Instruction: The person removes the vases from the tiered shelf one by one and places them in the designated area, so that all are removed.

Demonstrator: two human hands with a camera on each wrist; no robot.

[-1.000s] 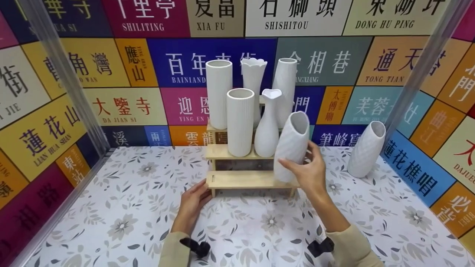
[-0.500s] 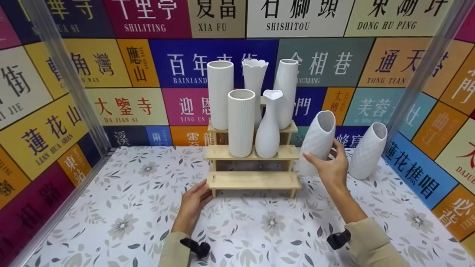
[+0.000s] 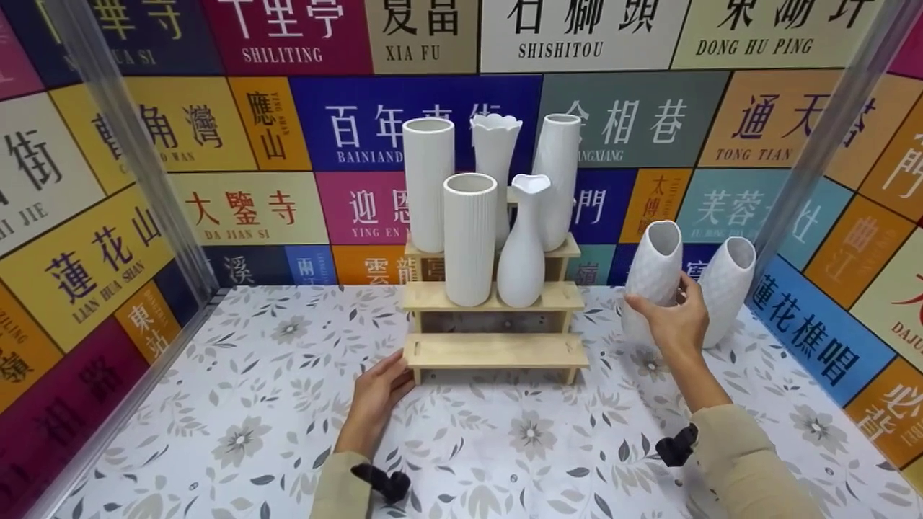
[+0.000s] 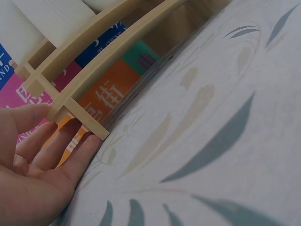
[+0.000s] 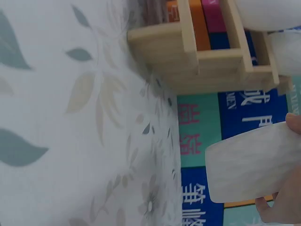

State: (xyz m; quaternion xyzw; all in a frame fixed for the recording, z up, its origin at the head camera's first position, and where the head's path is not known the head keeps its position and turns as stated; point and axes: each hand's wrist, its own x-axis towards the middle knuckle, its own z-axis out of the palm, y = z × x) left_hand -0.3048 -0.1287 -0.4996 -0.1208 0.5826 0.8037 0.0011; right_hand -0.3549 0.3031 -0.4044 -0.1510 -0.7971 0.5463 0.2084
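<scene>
My right hand (image 3: 679, 317) grips a white vase (image 3: 652, 267) with a slanted mouth and textured sides. In the right wrist view that vase (image 5: 251, 162) hangs with its base apart from the tabletop. Just to its right stands a similar white vase (image 3: 732, 281), partly hidden by the hand. My left hand (image 3: 378, 386) touches the left end of a three-step wooden stand (image 3: 497, 349). The left wrist view shows its fairly straight fingers (image 4: 84, 153) against the stand's leg and the thumb at the shelf end.
A ribbed cylinder vase (image 3: 470, 241) and a narrow-necked vase (image 3: 520, 259) stand on the middle step. Behind them on the top step are a tall cylinder vase (image 3: 429, 187), a scalloped-rim vase (image 3: 495, 148) and a tapered vase (image 3: 560, 180). A sign-covered wall (image 3: 606, 43) closes off the back.
My right hand has carried the slanted-mouth vase rightward from over the stand's bottom step to beside the similar vase. The left hand has stayed at the stand.
</scene>
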